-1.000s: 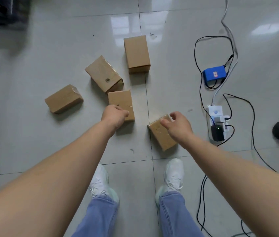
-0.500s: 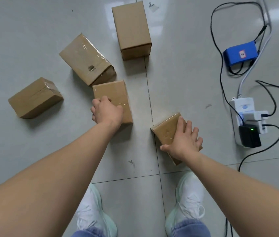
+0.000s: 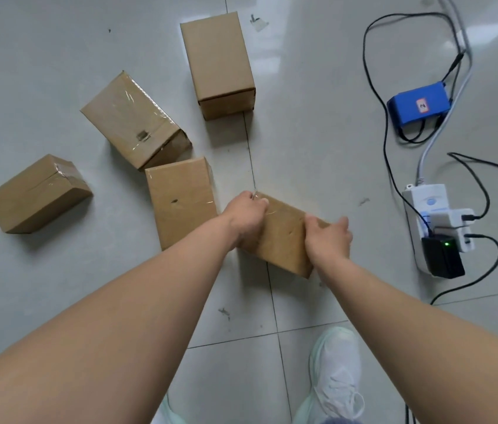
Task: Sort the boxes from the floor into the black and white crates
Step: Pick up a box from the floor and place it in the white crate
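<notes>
Several brown cardboard boxes lie on the grey tiled floor. The nearest box (image 3: pixel 281 237) sits in the middle, and both hands grip it: my left hand (image 3: pixel 247 220) on its left end, my right hand (image 3: pixel 328 237) on its right end. Just left of it lies a flat box (image 3: pixel 180 200). Behind that are a taped box (image 3: pixel 134 120) and an upright box (image 3: pixel 218 62). One more box (image 3: pixel 36 194) lies at the far left. No crate is in view.
A white power strip (image 3: pixel 434 228) with a black adapter and black cables lies on the floor at the right. A blue device (image 3: pixel 418 107) sits behind it. My white shoe (image 3: pixel 336 377) stands at the bottom.
My left hand has left the flat box and moved right onto the nearest box. My right hand has shifted to that box's right end. The camera has moved closer to the floor.
</notes>
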Tool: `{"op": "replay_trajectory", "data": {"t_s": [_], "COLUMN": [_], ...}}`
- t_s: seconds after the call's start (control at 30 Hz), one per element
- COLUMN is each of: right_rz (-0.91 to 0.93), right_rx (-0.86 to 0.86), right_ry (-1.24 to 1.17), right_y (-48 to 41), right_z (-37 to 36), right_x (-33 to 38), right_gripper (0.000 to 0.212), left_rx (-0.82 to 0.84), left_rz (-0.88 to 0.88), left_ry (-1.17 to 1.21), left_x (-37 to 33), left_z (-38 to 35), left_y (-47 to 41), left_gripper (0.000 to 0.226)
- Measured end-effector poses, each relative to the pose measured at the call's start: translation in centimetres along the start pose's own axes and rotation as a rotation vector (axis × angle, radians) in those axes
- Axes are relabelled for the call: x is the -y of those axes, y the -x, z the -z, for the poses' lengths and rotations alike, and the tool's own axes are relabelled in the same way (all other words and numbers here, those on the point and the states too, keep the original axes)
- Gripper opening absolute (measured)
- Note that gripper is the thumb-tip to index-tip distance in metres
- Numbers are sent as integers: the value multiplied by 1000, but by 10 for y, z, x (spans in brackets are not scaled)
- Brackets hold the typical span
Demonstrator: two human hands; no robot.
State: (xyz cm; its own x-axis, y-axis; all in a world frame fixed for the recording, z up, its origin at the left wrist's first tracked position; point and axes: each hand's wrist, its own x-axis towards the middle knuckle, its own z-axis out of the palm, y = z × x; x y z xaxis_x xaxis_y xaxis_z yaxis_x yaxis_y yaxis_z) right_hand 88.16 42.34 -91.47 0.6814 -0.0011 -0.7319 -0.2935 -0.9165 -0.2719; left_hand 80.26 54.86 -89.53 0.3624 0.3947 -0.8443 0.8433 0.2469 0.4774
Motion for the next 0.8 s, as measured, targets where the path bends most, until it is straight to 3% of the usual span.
{"op": "replay_trajectory", "data": {"t_s": [0.1, 0.2, 0.37, 0.5, 0.6, 0.8], "right_rz": [-132, -64, 106, 251, 336, 460], "right_rx": [120, 41, -29, -23, 33, 93], "right_ry": [-279, -356, -470, -506, -507, -597], "right_y": [0, 13, 71, 144, 212, 366], "right_z": [4, 20, 71, 121, 155, 213], "right_x": [0, 8, 74, 153, 211, 288], "right_gripper": [62, 59, 48, 37, 46, 35], "left_rx": [30, -4, -131, -220, -286, -419], "left_rz": [86, 89, 47, 13, -25, -187], "left_ry": [147, 271, 439, 574, 634, 749], "left_x": [-2, -15, -69, -123, -159, -200], "left_z": [-2, 5, 51, 115, 170, 276], "left_y": [1, 18, 75, 147, 213, 369], "left_gripper": [46, 31, 31, 39, 41, 27]}}
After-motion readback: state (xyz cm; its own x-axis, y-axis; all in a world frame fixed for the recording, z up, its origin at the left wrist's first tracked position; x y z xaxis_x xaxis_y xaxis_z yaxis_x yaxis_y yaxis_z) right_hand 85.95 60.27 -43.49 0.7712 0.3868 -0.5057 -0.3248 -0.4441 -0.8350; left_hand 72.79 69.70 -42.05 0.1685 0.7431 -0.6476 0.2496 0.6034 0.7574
